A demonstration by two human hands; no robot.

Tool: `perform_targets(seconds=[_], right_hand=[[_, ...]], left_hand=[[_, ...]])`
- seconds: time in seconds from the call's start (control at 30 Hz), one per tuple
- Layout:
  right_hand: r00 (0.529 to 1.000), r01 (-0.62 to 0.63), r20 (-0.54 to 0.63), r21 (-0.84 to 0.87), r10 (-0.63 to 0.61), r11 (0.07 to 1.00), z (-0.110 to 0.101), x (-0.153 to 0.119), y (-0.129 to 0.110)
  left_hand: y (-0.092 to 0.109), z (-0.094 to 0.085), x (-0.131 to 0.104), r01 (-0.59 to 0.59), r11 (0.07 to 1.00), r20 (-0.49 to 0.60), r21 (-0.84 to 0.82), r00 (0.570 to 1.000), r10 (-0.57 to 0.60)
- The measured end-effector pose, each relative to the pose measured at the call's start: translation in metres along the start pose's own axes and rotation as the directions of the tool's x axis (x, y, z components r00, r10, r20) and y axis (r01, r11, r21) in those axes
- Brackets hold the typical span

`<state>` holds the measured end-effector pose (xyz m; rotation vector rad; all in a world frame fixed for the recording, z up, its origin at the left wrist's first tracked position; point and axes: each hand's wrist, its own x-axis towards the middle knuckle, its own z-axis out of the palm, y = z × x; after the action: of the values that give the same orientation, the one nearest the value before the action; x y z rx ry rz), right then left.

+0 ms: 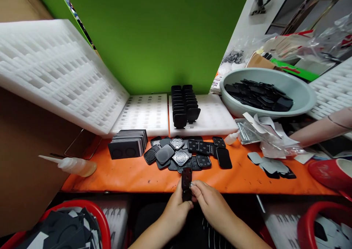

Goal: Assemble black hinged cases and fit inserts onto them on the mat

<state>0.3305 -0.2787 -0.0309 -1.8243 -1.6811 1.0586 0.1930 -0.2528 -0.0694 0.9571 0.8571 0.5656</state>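
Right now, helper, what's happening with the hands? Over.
Left hand gripping black piece. Right hand at its side. Loose black pieces just beyond, on orange cover.

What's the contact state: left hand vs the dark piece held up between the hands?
Touching. The head view shows the left hand gripping the dark piece low down, thumb across its lower end.

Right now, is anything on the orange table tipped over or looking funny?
Yes: the big squeeze bottle on the left lies on its side, and the small bottle by the white foam lies tipped too. That looks odd because bottles usually stand up. I can't see any puddle by either.
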Motion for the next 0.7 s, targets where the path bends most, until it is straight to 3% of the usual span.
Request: perform_targets(seconds=[0.1, 0.17, 0.23, 0.3, 0.4, 0.57, 0.7], right_hand=[[0.999, 0.032, 0.003, 0.082, -0.033, 0.996, -0.004, 0.003, -0.002], [0.999, 0.042, -0.004, 0.071, -0.042, 0.997, -0.007, 0.005, -0.005], [0.999, 0.032, -0.022, -0.001, -0.032, 0.999, -0.008, 0.007, -0.007], [0.999, 0.015, -0.04, -0.118, -0.02, 0.993, -0.009, 0.008, -0.009], [1.0, 0.019, -0.009, -0.281, -0.022, 0.959, -0.012, 0.005, -0.01], [0.994, 0.084, 0.086, -0.262, -0.063, 0.961, -0.022, 0.001, -0.011], [0.998, 0.055, 0.047, -0.176, -0.047, 0.983, -0.019, 0.004, -0.009]], left_hand=[[0.002, -0.004, 0.001, 0.149, 0.964, 0.042, -0.22, 0.989, -0.143], [0.002, -0.007, 0.0, 0.167, 0.957, 0.052, -0.235, 0.986, -0.16], [0.003, -0.01, -0.003, 0.106, 0.987, 0.036, -0.118, 0.994, -0.102], [0.004, -0.011, -0.006, -0.014, 0.995, 0.02, 0.101, 1.0, 0.012], [0.004, -0.014, -0.012, -0.149, 0.914, 0.063, 0.378, 0.989, 0.135], [-0.003, -0.016, -0.014, -0.204, 0.853, 0.147, 0.481, 0.978, 0.151], [-0.001, -0.015, -0.01, -0.21, 0.82, 0.163, 0.533, 0.976, 0.144]])
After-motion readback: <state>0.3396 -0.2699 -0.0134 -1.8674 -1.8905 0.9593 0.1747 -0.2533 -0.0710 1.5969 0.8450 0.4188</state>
